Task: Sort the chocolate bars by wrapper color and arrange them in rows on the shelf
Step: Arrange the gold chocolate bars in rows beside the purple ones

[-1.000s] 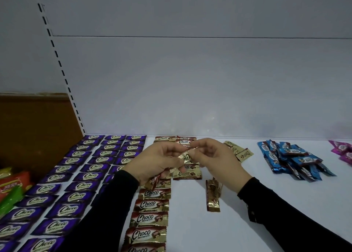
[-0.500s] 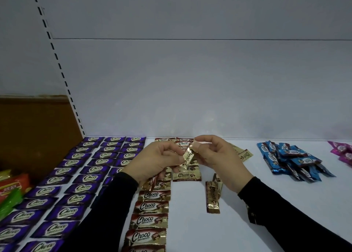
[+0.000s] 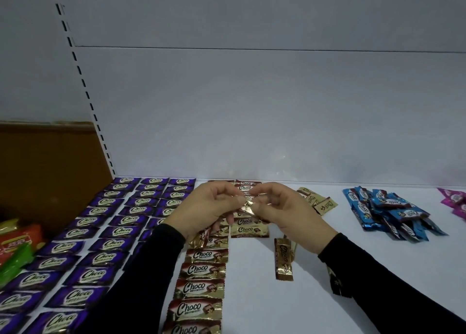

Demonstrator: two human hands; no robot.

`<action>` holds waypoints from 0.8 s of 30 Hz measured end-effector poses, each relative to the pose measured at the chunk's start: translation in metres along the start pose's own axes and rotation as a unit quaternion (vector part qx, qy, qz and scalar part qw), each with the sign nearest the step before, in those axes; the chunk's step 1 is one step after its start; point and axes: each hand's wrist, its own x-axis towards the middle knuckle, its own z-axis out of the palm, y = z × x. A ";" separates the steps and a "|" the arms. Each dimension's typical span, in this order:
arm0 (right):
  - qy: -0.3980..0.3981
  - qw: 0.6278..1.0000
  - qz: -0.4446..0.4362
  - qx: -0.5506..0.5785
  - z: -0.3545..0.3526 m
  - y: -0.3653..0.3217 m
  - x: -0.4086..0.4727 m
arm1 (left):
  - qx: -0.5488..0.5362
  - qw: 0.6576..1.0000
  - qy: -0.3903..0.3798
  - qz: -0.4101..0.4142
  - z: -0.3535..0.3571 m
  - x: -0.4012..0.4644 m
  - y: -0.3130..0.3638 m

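At centre frame, my left hand and right hand pinch one gold chocolate bar between their fingertips, above the gold rows. It looks light, crinkly and slippery; I'd grip its crimped ends. Below lies a smooth white shelf with a pale back wall behind.
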 end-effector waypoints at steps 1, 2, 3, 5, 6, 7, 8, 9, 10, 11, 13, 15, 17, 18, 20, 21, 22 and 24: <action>0.011 1.000 -0.006 -0.007 0.000 -0.001 0.000 | 0.000 1.000 0.001 -0.002 0.000 0.000 0.000; 0.022 0.999 -0.011 -0.026 0.000 -0.001 0.000 | 0.000 1.000 0.003 -0.004 0.000 0.000 0.000; 0.029 0.998 -0.015 -0.051 -0.001 -0.003 -0.001 | -0.003 1.000 0.006 -0.004 0.001 0.000 0.000; 0.039 0.991 -0.050 -0.122 -0.001 -0.005 -0.005 | -0.011 1.000 0.015 0.000 0.001 0.001 0.001; 0.045 0.982 -0.080 -0.164 -0.002 -0.005 -0.005 | -0.013 1.000 0.019 0.002 0.002 0.002 0.001; 0.051 0.971 -0.105 -0.210 -0.002 -0.003 -0.005 | -0.013 1.000 0.021 0.004 0.002 0.002 0.001; 0.049 0.959 -0.124 -0.249 -0.003 -0.001 -0.004 | -0.012 1.000 0.021 0.004 0.003 0.002 0.001; 0.045 0.952 -0.135 -0.272 -0.004 0.000 -0.004 | -0.012 1.000 0.019 0.003 0.003 0.002 0.001; 0.044 0.946 -0.145 -0.285 -0.005 0.001 -0.004 | -0.011 1.000 0.018 0.002 0.002 0.002 0.001; 0.046 0.943 -0.151 -0.294 -0.006 0.001 -0.004 | -0.012 1.000 0.018 0.001 0.002 0.001 0.001; 0.047 0.942 -0.144 -0.300 -0.009 0.000 -0.005 | -0.019 0.999 0.038 0.000 0.000 0.001 0.001; 0.032 0.946 -0.123 -0.298 -0.012 -0.001 -0.009 | -0.043 0.995 0.085 0.002 -0.004 0.002 0.000; 0.002 0.943 -0.104 -0.316 -0.011 0.001 -0.014 | -0.080 0.988 0.135 0.007 -0.007 0.003 -0.001; -0.016 0.939 -0.100 -0.329 -0.011 0.002 -0.016 | -0.095 0.983 0.155 0.008 -0.008 0.004 -0.002; -0.041 0.927 -0.102 -0.358 -0.008 0.004 -0.021 | -0.109 0.978 0.179 0.009 -0.009 0.006 -0.002; -0.048 0.922 -0.104 -0.370 -0.006 0.006 -0.022 | -0.112 0.976 0.184 0.009 -0.009 0.006 -0.003; -0.051 0.918 -0.105 -0.380 -0.005 0.008 -0.023 | -0.114 0.976 0.187 0.010 -0.009 0.006 -0.004; -0.054 0.913 -0.095 -0.393 -0.004 0.009 -0.024 | -0.116 0.975 0.188 0.010 -0.009 0.006 -0.004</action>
